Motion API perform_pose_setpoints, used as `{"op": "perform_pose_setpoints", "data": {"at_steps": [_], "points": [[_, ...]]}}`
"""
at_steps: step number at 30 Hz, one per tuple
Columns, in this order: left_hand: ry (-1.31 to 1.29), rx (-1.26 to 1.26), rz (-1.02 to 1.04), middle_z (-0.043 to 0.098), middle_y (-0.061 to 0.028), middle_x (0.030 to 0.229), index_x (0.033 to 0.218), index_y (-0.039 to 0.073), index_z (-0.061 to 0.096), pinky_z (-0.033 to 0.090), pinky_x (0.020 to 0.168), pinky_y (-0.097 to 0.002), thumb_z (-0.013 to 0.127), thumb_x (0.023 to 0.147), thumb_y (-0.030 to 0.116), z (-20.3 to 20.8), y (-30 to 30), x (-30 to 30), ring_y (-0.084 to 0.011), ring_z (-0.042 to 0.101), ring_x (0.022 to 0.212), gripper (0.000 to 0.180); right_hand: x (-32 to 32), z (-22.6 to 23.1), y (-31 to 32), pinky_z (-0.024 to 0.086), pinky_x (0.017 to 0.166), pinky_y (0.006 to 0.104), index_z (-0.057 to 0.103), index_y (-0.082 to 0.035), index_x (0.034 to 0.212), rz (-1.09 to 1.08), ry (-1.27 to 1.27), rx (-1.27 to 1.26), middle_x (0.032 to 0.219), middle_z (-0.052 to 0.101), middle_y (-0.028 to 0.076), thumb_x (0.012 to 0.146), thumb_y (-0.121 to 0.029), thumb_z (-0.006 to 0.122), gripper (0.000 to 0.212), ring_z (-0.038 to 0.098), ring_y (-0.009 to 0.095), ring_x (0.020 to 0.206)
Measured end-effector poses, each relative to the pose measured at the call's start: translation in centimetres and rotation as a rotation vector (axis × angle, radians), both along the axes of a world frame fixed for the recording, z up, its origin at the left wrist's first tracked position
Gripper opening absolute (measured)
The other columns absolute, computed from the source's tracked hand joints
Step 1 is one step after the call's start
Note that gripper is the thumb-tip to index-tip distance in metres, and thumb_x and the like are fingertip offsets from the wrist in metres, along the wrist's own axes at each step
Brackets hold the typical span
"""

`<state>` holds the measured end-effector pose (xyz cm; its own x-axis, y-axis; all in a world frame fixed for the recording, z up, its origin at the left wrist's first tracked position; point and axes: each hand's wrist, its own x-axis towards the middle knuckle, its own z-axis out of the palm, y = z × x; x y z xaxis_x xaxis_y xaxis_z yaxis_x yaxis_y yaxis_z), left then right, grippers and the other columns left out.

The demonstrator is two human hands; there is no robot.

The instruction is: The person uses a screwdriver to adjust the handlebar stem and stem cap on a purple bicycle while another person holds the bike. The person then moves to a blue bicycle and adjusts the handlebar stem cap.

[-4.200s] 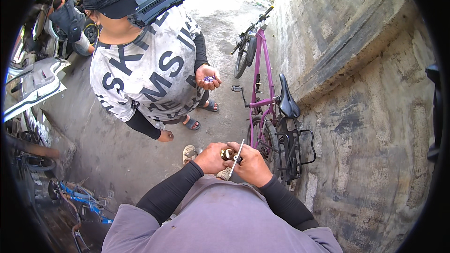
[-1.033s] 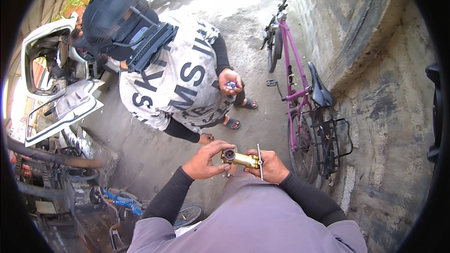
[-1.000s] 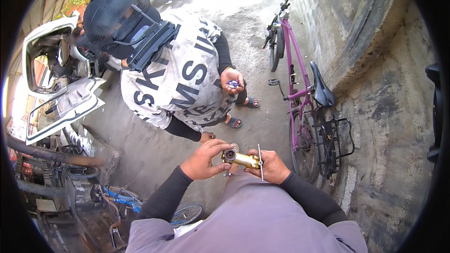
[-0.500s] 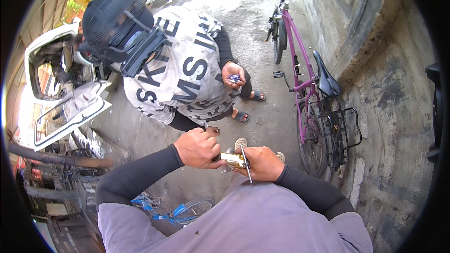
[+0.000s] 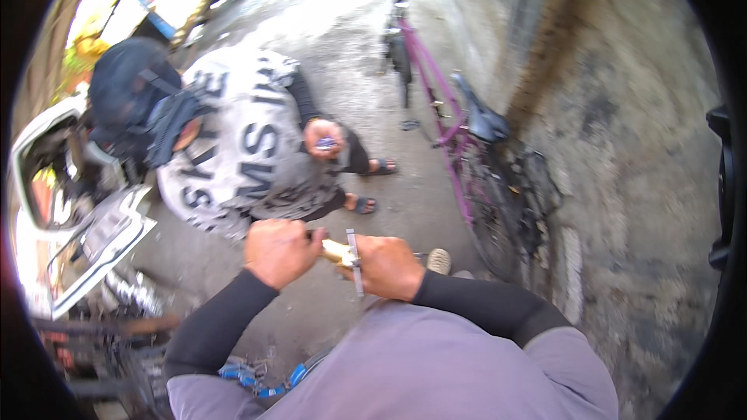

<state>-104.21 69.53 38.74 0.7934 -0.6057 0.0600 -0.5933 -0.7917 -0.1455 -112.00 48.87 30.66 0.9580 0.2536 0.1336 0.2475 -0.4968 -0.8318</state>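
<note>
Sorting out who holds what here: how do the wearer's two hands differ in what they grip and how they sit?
The left hand is a closed fist over one end of the short brass-coloured metal part; the right hand wraps its other end. The right hand also carries a thin flat grey metal tool across its knuckles; the left hand carries none. Both wear black sleeves and meet at chest level.

Right ahead of my hands, a crouching person point(image 5: 233, 148) blocks the way forward, near enough to crowd me. A purple bicycle point(image 5: 467, 148) against the concrete wall point(image 5: 622, 148) closes my right; bare pavement point(image 5: 405, 210) lies open between them.
</note>
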Motion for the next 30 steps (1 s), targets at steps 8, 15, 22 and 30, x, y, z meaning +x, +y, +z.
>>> {"op": "perform_pose_setpoints", "data": {"at_steps": [8,15,22,30], "points": [[0.191,0.186,-0.463,0.058,-0.0089,0.091,0.095,0.008,0.064,0.05,0.072,-0.0427,0.079,0.086,0.056,2.4,-2.8,3.6,-0.028,0.064,0.084,0.052,-0.9,-3.0,-3.1,0.061,0.076,0.0506,0.065,-0.001,0.112,-0.065,0.057,-0.052,0.093,0.075,0.021,0.092,-0.037,0.081,0.044,0.076,0.041,0.086],[0.212,0.264,-0.853,0.056,-0.006,0.092,0.096,0.011,0.061,0.046,0.073,-0.0397,0.068,0.098,0.055,0.5,-7.5,7.0,-0.0235,0.061,0.08,0.045,-1.8,-4.2,-5.4,0.061,0.077,0.0496,0.068,0.0,0.117,-0.153,0.107,-0.009,0.094,0.076,0.02,0.092,-0.041,0.083,0.051,0.076,0.041,0.087],[0.146,0.292,-0.68,0.068,-0.0094,0.066,0.08,0.007,0.07,0.05,0.057,-0.0417,0.067,0.1,0.042,-0.3,-11.8,6.3,-0.0265,0.069,0.057,0.04,-2.1,-3.8,-7.2,0.062,0.078,0.0481,0.071,-0.001,0.116,-0.259,0.123,0.007,0.095,0.078,0.018,0.09,-0.043,0.084,0.051,0.077,0.039,0.087],[0.359,0.023,-0.353,0.069,-0.0173,0.066,0.08,0.003,0.073,0.056,0.062,-0.0469,0.053,0.112,0.039,-1.7,-13.6,8.8,-0.0339,0.072,0.061,0.052,-2.2,-4.7,-8.6,0.061,0.08,0.0483,0.071,0.0,0.121,-0.345,0.126,0.057,0.094,0.077,0.019,0.09,-0.04,0.084,0.052,0.077,0.039,0.088]]}}
